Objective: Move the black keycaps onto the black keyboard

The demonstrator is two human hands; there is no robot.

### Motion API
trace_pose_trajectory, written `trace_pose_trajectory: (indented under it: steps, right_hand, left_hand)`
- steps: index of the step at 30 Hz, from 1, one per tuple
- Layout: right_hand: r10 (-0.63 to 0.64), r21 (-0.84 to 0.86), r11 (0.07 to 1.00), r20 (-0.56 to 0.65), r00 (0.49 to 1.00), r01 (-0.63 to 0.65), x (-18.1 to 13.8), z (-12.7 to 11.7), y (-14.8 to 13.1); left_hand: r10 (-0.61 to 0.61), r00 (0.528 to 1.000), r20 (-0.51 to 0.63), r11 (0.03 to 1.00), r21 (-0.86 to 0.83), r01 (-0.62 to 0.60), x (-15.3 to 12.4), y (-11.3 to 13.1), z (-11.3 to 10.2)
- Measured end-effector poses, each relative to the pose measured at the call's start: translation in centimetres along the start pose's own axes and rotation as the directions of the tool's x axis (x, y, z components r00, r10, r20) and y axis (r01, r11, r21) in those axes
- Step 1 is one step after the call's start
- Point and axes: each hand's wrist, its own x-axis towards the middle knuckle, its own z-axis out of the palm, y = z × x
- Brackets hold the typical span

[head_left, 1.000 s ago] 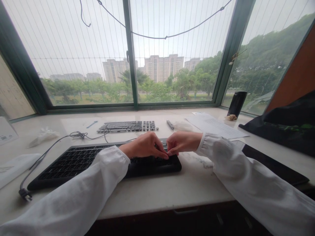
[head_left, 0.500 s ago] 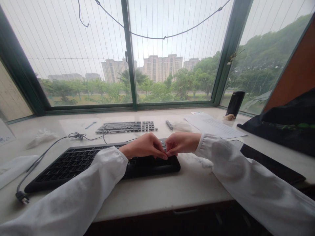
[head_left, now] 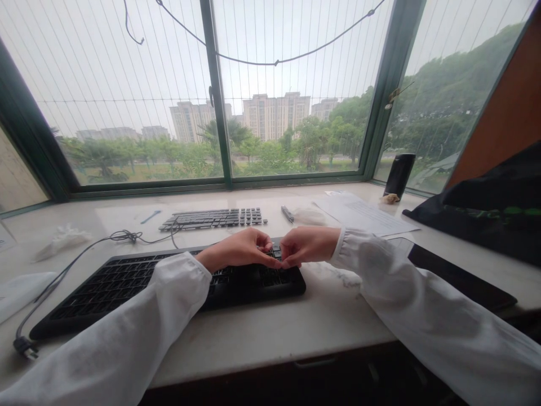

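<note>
A black keyboard point(head_left: 253, 294) lies at a slant on the white countertop, many of its key positions bare. Above its right end, my left hand point(head_left: 236, 248) and my right hand point(head_left: 311, 245) meet at the fingertips. Both have curled fingers with thumb and forefinger pinched together. Whatever lies between the fingertips is too small or hidden to make out. A speck of white shows by the curled left fingers. Behind the keyboard, loose keycaps point(head_left: 211, 219) are laid out in rows like a keyboard. White sleeves cover both forearms.
A cable ending in a USB plug point(head_left: 25, 346) runs along the left. At the back are a blue stick point(head_left: 151, 216), a pen-like tool point(head_left: 287, 214), paper sheets point(head_left: 367, 215) and a black cylinder point(head_left: 399, 176). A dark tablet point(head_left: 460, 276) and black bag point(head_left: 486, 206) lie right.
The whole view has shifted slightly, so things sit a little further left. My left fingers have lifted slightly off the thumb side, while both hands stay together above the keyboard's right end.
</note>
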Motion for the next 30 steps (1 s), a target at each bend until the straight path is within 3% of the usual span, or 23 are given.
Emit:
trace_pose_trajectory:
  steps: [9,19,24,30]
  right_hand:
    - [-0.015,-0.001,1.000,0.000,1.000,0.015,-0.1,0.1,0.0]
    - [0.045,-0.081,0.996,0.013,0.999,-0.043,0.2,0.2,-0.6]
    - [0.022,-0.122,0.992,0.000,1.000,-0.022,0.2,0.4,-0.7]
    - [-0.021,-0.162,0.987,0.014,1.000,0.023,0.3,0.5,-0.7]
  left_hand:
    - [-0.087,0.996,-0.015,0.995,-0.050,0.087,-0.1,0.6,0.5]
    - [-0.178,0.984,-0.012,0.933,-0.319,0.165,-0.1,1.3,2.1]
    - [-0.256,0.967,-0.008,0.916,-0.320,0.241,-0.3,2.0,2.2]
    - [-0.226,0.974,-0.021,0.928,-0.307,0.209,-0.1,1.8,2.3]
